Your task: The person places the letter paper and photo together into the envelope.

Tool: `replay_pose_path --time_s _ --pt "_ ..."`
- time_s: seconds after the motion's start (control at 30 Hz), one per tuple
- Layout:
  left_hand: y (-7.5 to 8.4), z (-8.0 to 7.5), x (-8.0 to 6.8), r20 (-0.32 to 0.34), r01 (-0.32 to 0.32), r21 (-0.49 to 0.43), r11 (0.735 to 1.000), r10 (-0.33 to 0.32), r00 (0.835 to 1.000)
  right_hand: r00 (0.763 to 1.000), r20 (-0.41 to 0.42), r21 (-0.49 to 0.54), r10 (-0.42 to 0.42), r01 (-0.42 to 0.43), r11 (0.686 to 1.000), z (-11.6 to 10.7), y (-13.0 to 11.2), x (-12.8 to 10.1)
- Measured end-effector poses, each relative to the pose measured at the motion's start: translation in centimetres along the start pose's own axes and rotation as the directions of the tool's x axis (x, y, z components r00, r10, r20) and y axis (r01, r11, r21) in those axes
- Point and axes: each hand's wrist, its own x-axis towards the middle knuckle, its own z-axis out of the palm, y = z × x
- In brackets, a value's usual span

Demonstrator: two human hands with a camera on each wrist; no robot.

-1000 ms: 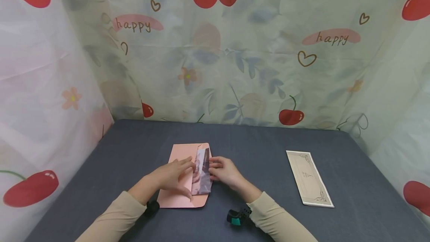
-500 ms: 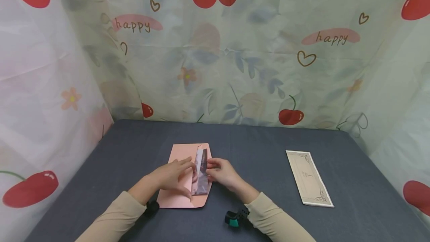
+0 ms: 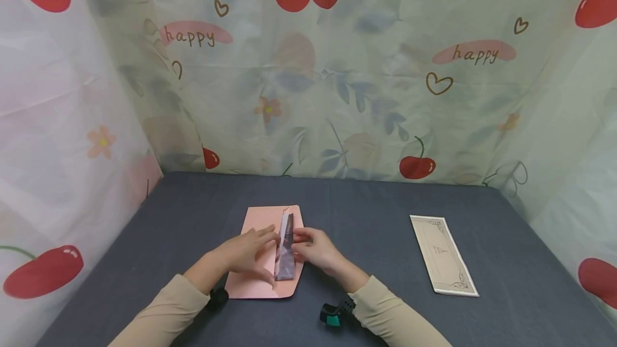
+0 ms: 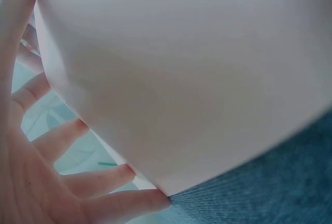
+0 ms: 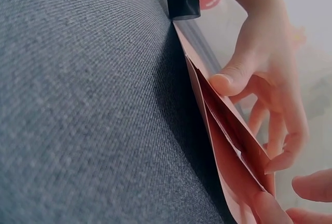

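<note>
- The pink envelope (image 3: 260, 219) lies on the dark blue-grey tablecloth (image 3: 371, 250), in front of the person, its flap spread out on the right side.
- A printed picture (image 3: 285, 268), dark and violet with a pale strip at its left edge, sits partly inside the envelope; a narrow upright band of it shows between the mouth and the flap.
- The left hand (image 3: 251, 253) rests over the envelope's front panel, fingers spread wide. In the right wrist view its thumb and a fingertip touch the edge of the mouth, which gapes and shows a reddish inside.
- In the left wrist view, the fingertips line the edge of a large, pale, blurred surface, with the cloth just beyond.
- The right hand (image 3: 317, 250) pinches the printed picture by its right edge, fingers bent and close together; the exact grip of the thumb is hard to make out.
- A beige card (image 3: 443, 255) lies well apart to the right, slightly slanted, with dark scrollwork at 2 of its corners and a small motif in the middle.
- 2 beige sleeves (image 3: 166, 307) cover the forearms; a black wrist device (image 3: 332, 315) with a teal patch shows beside the right cuff.
- Behind hangs a pale curtain (image 3: 356, 47) printed with cherries, hearts and the word "happy" 2 times.
</note>
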Motion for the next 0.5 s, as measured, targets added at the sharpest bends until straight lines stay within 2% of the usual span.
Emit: replay_pose_path --time_s 0.5 --pt "-0.05 0.02 -0.03 -0.009 -0.015 -0.02 1.0 0.015 1.0 1.0 0.02 0.018 0.015 -0.016 1.0 0.28 0.33 0.4"
